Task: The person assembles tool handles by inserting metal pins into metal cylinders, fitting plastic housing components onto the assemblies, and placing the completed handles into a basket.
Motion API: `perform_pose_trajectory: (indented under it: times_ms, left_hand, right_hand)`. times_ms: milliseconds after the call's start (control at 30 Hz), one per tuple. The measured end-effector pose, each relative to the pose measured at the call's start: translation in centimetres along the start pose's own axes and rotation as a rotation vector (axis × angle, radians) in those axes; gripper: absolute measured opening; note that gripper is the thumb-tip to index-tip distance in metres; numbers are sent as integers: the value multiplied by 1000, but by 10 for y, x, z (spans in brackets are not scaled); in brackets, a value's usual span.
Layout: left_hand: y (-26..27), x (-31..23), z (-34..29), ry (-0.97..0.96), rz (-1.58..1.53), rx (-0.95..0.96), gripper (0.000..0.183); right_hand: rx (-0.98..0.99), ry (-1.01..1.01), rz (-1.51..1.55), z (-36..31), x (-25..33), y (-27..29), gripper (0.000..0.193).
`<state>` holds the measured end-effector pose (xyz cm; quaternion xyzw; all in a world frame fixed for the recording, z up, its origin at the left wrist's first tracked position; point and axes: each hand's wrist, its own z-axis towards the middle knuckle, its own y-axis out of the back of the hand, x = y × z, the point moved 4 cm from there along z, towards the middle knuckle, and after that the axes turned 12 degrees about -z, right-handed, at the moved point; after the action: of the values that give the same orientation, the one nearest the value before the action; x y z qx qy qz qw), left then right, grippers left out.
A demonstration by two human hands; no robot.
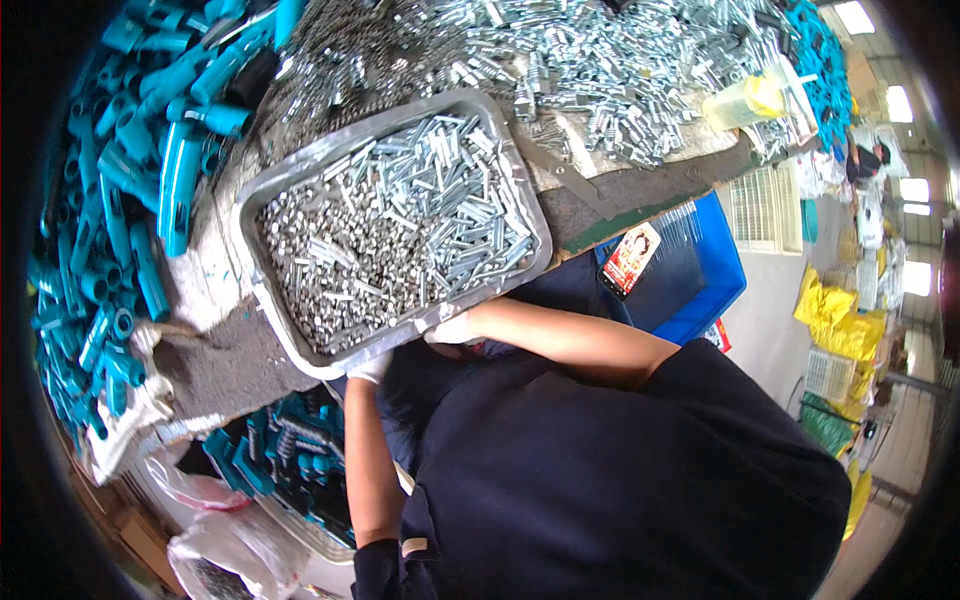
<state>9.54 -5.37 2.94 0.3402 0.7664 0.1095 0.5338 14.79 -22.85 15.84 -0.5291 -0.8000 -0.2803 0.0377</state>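
Observation:
A grey rectangular tray (510, 165) sits tilted on the worktable near its front edge. Inside it, short silver metal pins (465, 185) fill the far right part, and small round metal pieces (340, 260) cover the left and near part. My left hand (371, 368), in a white glove, is at the tray's near rim. My right hand (455, 329), also gloved in white, is a little to its right, just below the same rim. The fingers of both hands are hidden, so whether they hold anything cannot be seen.
Teal plastic handles (180, 180) are heaped at the left. Silver metal parts (620, 80) pile up at the back, with a flat metal strip (570, 180) nearer. A blue crate (715, 265) with a phone (630, 260) stands right; a crate of teal parts (285, 445) sits lower left.

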Motion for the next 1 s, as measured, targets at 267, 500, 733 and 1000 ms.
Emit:
perform_pose_trajectory:
  times_ms: [267,500,733,1000]
  left_hand:
    - [12,-171,10,-392,33,214,56]
    - [-29,-103,2,-387,-60,415,55]
    - [-59,-29,-6,-306,-183,535,54]
    - [-98,15,-10,-229,-298,660,53]
  right_hand:
    - [-682,66,137,-24,19,-18,56]
    - [-967,332,354,68,-1,-80,51]
    - [-745,361,558,127,11,-119,45]
    - [-981,343,435,178,3,-163,46]
